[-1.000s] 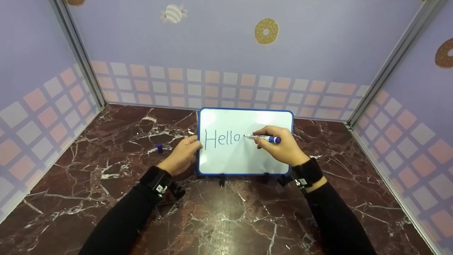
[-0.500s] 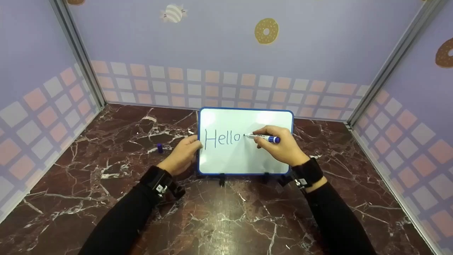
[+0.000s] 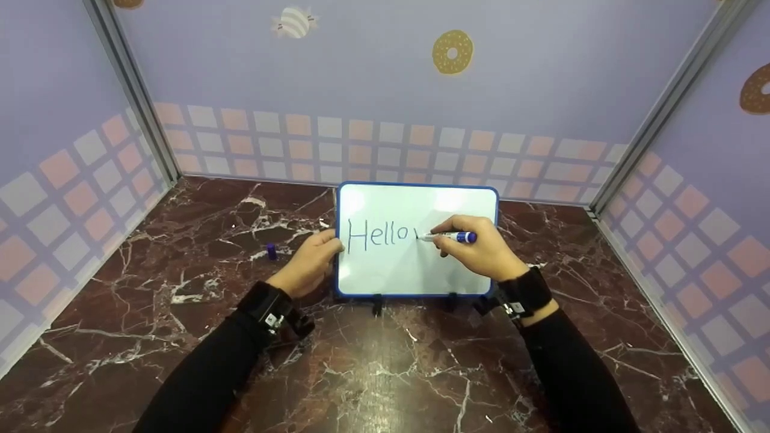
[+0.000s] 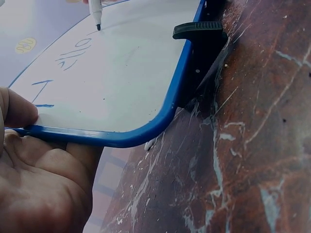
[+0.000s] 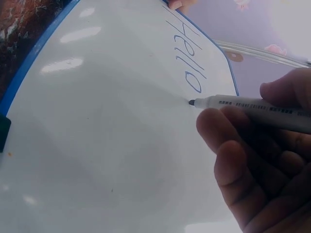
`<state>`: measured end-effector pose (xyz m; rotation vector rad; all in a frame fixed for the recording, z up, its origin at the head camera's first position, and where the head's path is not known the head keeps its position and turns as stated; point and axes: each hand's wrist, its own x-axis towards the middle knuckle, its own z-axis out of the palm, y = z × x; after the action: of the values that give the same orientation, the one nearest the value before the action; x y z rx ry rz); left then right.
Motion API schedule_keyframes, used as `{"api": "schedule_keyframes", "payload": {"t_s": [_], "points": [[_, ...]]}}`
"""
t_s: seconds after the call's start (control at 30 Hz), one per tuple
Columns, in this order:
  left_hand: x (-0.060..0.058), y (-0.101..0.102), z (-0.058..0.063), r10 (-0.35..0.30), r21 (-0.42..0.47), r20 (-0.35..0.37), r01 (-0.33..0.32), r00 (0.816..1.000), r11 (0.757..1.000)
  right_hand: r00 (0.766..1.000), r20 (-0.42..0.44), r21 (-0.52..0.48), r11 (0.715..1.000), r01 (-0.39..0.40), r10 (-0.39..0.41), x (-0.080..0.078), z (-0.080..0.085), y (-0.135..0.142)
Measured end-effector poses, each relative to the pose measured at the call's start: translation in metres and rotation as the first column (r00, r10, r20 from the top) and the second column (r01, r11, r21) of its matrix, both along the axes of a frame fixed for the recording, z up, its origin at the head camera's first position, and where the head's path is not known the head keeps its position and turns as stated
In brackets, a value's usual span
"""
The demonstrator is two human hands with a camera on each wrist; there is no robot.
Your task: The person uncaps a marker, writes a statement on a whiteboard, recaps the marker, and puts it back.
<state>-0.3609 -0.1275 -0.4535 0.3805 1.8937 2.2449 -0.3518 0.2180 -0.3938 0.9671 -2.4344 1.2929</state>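
A small whiteboard [image 3: 397, 270] with a blue frame stands tilted back on a dark stand, "Hello" written on it in blue. My left hand [image 3: 311, 263] grips its left edge; in the left wrist view the thumb [image 4: 19, 109] lies on the front face and the fingers go behind the frame. My right hand [image 3: 481, 246] pinches a white marker [image 3: 454, 236] with a blue end. In the right wrist view the marker's dark tip [image 5: 192, 102] is at the board surface, just past the "o". A short fresh stroke shows beside the tip in the head view.
A blue-purple marker cap [image 3: 272, 251] stands on the brown marbled table [image 3: 361, 373], left of the left hand. Black stand feet [image 3: 377, 305] jut out under the board's lower edge. Patterned panels [image 3: 373, 72] enclose the table at the back and both sides.
The marker tip has moved slightly down, and a short new stroke has appeared right of the "o". My left hand and the whiteboard have stayed in place.
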Motion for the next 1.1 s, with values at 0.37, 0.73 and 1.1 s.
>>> {"api": "schedule_keyframes", "payload": {"t_s": [0.37, 0.73, 1.1], "points": [[0.0005, -0.0010, 0.0003, 0.006, 0.013, 0.010, -0.006, 1.000, 1.000, 0.999, 0.030, 0.021, 1.000, -0.010, 0.010, 0.0023, 0.0032, 0.0009], [-0.0001, -0.0003, 0.0005, 0.016, -0.004, 0.004, -0.016, 1.000, 1.000, 1.000, 0.028, 0.003, 1.000, -0.011, 0.010, 0.0012, 0.0016, 0.0013], [0.0005, -0.0002, 0.0000, 0.026, -0.005, 0.003, -0.026, 1.000, 1.000, 1.000, 0.012, -0.049, 0.999, 0.014, -0.013, -0.0004, 0.0007, 0.0006]]}}
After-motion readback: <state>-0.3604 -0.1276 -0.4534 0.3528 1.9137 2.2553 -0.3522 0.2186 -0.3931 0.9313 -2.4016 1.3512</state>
